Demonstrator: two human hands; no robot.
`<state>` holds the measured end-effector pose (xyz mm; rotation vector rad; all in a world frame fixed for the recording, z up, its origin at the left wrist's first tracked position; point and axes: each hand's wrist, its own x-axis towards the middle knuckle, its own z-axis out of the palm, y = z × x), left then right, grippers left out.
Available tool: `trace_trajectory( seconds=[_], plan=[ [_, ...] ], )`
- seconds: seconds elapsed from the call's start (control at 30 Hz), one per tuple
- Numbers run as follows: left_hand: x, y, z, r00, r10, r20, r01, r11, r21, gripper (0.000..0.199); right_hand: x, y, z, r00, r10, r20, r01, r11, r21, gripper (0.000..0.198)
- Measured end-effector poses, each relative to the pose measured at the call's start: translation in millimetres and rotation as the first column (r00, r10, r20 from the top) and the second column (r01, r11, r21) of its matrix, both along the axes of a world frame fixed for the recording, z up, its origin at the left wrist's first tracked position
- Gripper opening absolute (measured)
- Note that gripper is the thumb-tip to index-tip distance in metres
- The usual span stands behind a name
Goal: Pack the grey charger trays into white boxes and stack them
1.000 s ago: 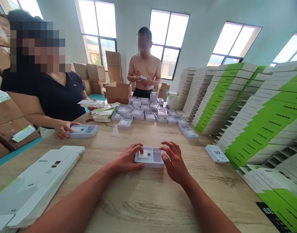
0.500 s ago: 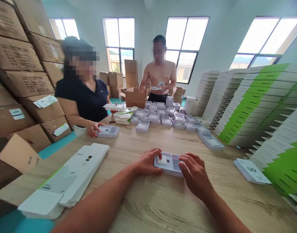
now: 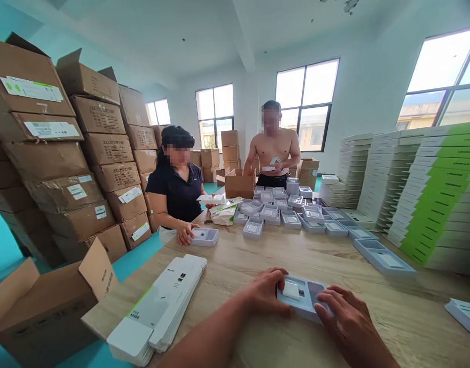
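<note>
On the table (image 3: 227,263), a tray (image 3: 307,313) with a white block (image 3: 291,290) is lying flat; the left hand (image 3: 267,292) is gripping one end, the right hand (image 3: 345,318) is covering the other, its grip unclear. They are apparently steadying it; any next move is probably calling for level handling.

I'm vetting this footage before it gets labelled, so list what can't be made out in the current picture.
Head view: right end of the pale tray, partly covered by the right hand.
Head view: the standing co-worker's lowered hand, hidden by the open carton.
Head view: full extent of the white stack, cut off by the right edge.
Head view: fine print on the flat boxes, too small.
</note>
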<state>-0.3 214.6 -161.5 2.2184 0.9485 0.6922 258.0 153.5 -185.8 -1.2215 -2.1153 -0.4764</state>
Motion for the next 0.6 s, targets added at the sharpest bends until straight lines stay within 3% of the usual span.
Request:
trace_trajectory(
  seconds=[0.23,0.4,0.6],
  plan=[
    [0.7,2.3,-6.0,1.000,0.013,0.014,-0.013,1.000,0.008,0.050,1.5,7.5,-12.1,1.000,0.024,0.011,-0.025,0.995,0.092,0.022],
    [0.7,3.4,-9.8,1.000,0.018,0.009,-0.018,1.000,-0.003,0.048,-1.4,6.9,-8.4,0.999,0.038,0.014,-0.039,0.990,0.136,0.027],
    [0.6,3.7,-8.0,0.999,-0.004,-0.046,0.004,1.000,-0.004,0.050,-2.4,3.8,-2.5,0.997,0.071,0.015,-0.072,0.994,0.083,0.021]
  ],
)
